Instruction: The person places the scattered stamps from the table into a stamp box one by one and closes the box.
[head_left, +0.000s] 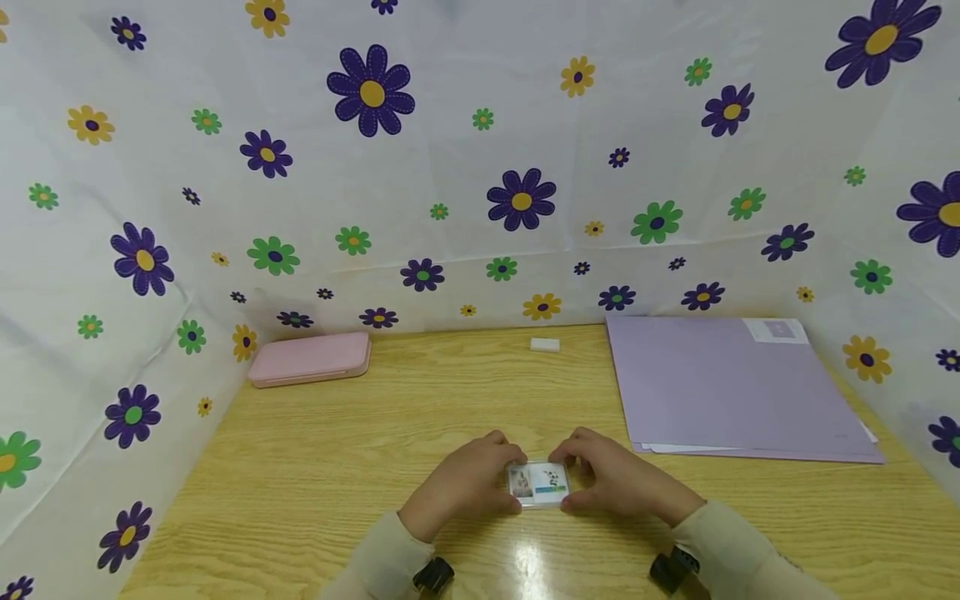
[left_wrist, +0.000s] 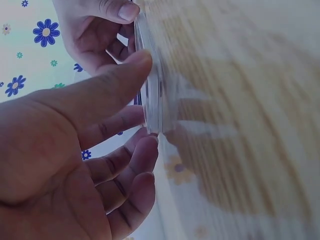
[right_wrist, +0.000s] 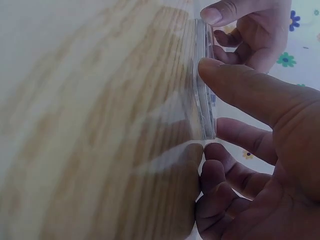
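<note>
A small clear plastic card case (head_left: pixel 540 485) with a photo and a printed panda-like picture lies level at the tabletop, near the front. My left hand (head_left: pixel 471 482) pinches its left end between thumb and fingers. At the opposite end, my right hand (head_left: pixel 621 482) grips it the same way. Seen edge-on in the left wrist view, the card case (left_wrist: pixel 154 95) looks thin and layered, with a thumb on its near edge. The right wrist view shows the card case (right_wrist: pixel 202 95) against the glossy surface; whether it touches the table I cannot tell.
On the wood-grain table (head_left: pixel 420 400), a pink pencil case (head_left: pixel 311 358) lies at the back left. A small white eraser-like block (head_left: pixel 544 344) sits at the back. Purple folders (head_left: pixel 727 392) with papers lie at the right. A flowered curtain (head_left: pixel 450 167) encloses the back and sides.
</note>
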